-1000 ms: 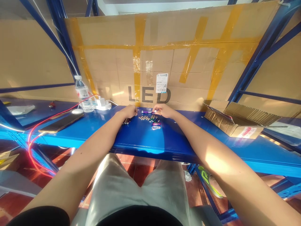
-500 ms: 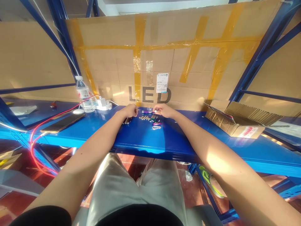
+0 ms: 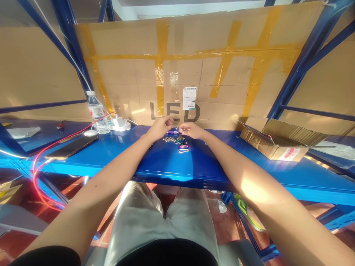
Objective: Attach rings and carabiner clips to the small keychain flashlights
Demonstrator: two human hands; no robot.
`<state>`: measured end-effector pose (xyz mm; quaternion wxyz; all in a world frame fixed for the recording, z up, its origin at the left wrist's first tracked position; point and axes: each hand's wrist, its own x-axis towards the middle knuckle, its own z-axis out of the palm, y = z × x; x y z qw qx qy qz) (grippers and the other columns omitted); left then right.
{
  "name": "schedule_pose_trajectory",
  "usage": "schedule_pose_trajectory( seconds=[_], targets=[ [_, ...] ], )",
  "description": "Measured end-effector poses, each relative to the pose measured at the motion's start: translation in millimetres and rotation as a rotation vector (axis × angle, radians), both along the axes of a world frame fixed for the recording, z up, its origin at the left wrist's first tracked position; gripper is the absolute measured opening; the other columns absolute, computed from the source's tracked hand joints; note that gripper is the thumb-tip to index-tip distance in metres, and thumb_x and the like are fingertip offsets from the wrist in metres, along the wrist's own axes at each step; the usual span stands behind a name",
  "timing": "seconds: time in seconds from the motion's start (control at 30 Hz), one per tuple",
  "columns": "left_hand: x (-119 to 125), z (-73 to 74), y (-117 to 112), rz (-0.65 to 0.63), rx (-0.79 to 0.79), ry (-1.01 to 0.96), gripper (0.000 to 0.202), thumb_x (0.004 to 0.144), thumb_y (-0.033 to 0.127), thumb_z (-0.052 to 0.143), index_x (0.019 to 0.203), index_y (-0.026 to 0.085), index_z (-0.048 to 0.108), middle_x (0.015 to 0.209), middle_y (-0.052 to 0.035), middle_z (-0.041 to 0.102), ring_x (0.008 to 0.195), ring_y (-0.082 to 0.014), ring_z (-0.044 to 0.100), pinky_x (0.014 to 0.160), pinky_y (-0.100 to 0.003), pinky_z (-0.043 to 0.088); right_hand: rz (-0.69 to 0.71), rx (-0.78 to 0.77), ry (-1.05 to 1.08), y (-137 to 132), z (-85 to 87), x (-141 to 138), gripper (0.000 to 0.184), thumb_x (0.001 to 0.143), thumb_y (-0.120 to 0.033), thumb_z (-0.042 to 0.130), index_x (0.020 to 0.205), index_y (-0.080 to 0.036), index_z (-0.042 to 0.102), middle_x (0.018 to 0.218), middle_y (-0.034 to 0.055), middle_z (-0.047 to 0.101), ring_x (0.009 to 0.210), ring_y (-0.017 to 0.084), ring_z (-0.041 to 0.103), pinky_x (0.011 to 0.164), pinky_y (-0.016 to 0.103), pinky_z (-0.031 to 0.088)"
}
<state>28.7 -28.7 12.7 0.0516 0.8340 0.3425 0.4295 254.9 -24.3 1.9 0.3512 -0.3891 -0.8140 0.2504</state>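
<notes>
My right hand is closed in a pinch at the right end of a slim, shiny purple tube, close to the shelf's back edge. From the left, my left hand reaches over the tube's other end. Its fingers are bent together, and whatever they hold is too small or hidden to name. Just in front lie several small brassy metal pieces in a cluster. Beside them are coloured carabiner clips, one pink and one pale. My left forearm mostly hides the dark slim rods to its left.
A blue metal shelf serves as the worktop, backed by a large cardboard sheet. At the left are a water bottle, a white power strip, a phone and a red cable. An open cardboard box stands right.
My left hand has moved right, from beside the dark rods to over the purple tube's left end. My right hand stays at the tube's right end. The view has shifted slightly.
</notes>
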Motion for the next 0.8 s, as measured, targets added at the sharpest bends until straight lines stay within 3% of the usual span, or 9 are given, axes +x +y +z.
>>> schedule_pose_trajectory(
  seconds=[0.1,0.2,0.53,0.8],
  targets=[
    [20.9,-1.6,-13.8,-0.111,0.097,0.082,0.023,0.083,0.009,0.057,0.103,0.017,0.067,0.093,-0.0045,0.072,0.085,-0.0174,0.065,0.076,-0.028,0.05,-0.003,-0.018,0.021,0.5,-0.3,0.5,0.014,0.069,-0.015,0.059,0.082,-0.016,0.064,0.071,-0.0012,0.06,0.068,0.014,0.05,0.071,0.03,0.043],
    [29.1,-6.6,-18.3,-0.135,0.159,0.2,0.027,0.088,0.007,0.053,0.109,0.018,0.066,0.1,-0.0058,0.073,0.088,-0.0187,0.066,0.079,-0.03,0.049,0.028,-0.041,0.059,1.2,-1.1,-0.4,0.013,0.069,-0.015,0.057,0.081,-0.016,0.062,0.07,-0.0022,0.057,0.066,0.013,0.047,0.069,0.029,0.041],
    [27.1,-11.7,-14.0,-0.097,0.299,0.368,0.024,0.102,0.017,0.043,0.118,0.017,0.062,0.105,-0.011,0.072,0.097,-0.024,0.067,0.082,-0.034,0.05,0.077,-0.023,0.116,0.2,-0.9,-2.7,0.018,0.071,-0.01,0.058,0.085,-0.015,0.069,0.078,0.0031,0.069,0.077,0.018,0.057,0.077,0.033,0.049],
    [27.2,-13.2,-11.7,-0.088,0.307,0.383,0.025,0.101,0.016,0.042,0.118,0.017,0.061,0.104,-0.011,0.071,0.095,-0.0236,0.066,0.081,-0.033,0.05,0.054,-0.027,0.108,3.2,-1.8,-2.8,0.017,0.073,-0.007,0.06,0.085,-0.014,0.071,0.084,0.0052,0.072,0.08,0.018,0.061,0.083,0.035,0.052]
  ],
)
